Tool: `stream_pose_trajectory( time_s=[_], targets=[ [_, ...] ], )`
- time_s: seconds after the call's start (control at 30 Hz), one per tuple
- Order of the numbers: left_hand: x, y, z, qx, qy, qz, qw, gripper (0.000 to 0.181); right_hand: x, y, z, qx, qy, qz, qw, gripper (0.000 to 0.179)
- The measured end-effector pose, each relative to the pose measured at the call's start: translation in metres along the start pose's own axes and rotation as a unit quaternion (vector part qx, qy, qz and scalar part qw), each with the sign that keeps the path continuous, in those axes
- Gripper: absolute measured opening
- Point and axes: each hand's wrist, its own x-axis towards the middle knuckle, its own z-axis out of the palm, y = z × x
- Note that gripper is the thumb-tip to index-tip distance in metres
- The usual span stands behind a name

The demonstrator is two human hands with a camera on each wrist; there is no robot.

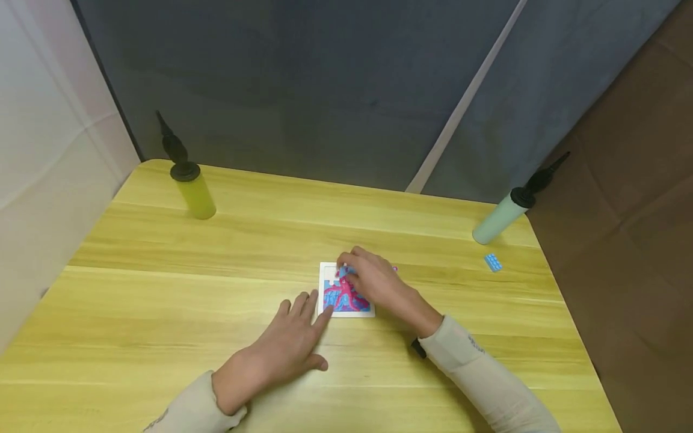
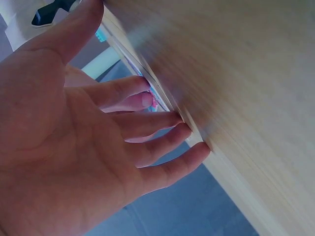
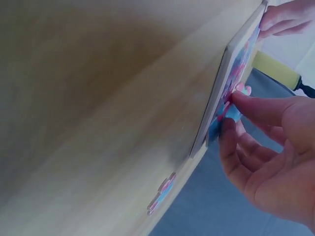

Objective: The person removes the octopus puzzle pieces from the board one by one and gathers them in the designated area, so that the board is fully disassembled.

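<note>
A small jigsaw puzzle (image 1: 342,299) with a pink octopus on blue lies in a white frame (image 1: 352,314) on the table. Its upper left part shows bare white backing. My right hand (image 1: 379,282) is over the puzzle's upper right and pinches a puzzle piece (image 3: 232,113) between thumb and fingers, tilted against the puzzle surface. My left hand (image 1: 287,340) lies at the lower left of the frame, fingers spread, the index fingertip on its lower left corner. Another loose puzzle piece (image 3: 162,194) lies on the table to the right, mostly behind my right hand in the head view.
A yellow pump (image 1: 196,195) with a black top stands at the table's back left. A pale green pump (image 1: 500,218) stands at the back right, with a blue studded block (image 1: 493,263) in front of it. Dark cloth (image 1: 281,90) hangs behind the table (image 1: 162,313).
</note>
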Motion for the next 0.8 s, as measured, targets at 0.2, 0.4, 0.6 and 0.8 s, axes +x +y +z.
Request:
stream_pose_trajectory(
  time_s=[0.2, 0.4, 0.6, 0.8],
  targets=[
    [0.0, 0.0, 0.0, -0.005, -0.002, -0.003, 1.0, 0.094, 0.001, 0.003, -0.002, 0.036, 0.004, 0.017, 0.9992, 0.019],
    [0.001, 0.0, -0.001, 0.003, 0.003, 0.002, 1.0, 0.094, 0.002, 0.007, -0.005, 0.05, 0.001, 0.027, 0.9984, 0.019],
    [0.001, -0.001, 0.0, 0.01, 0.002, 0.002, 0.9999, 0.094, 0.002, 0.009, -0.009, 0.046, -0.008, 0.023, 0.9986, 0.016],
    [0.001, -0.002, 0.002, 0.017, 0.004, 0.005, 0.9998, 0.093, 0.003, 0.013, -0.012, 0.084, -0.024, 0.024, 0.9959, 0.019]
  ],
)
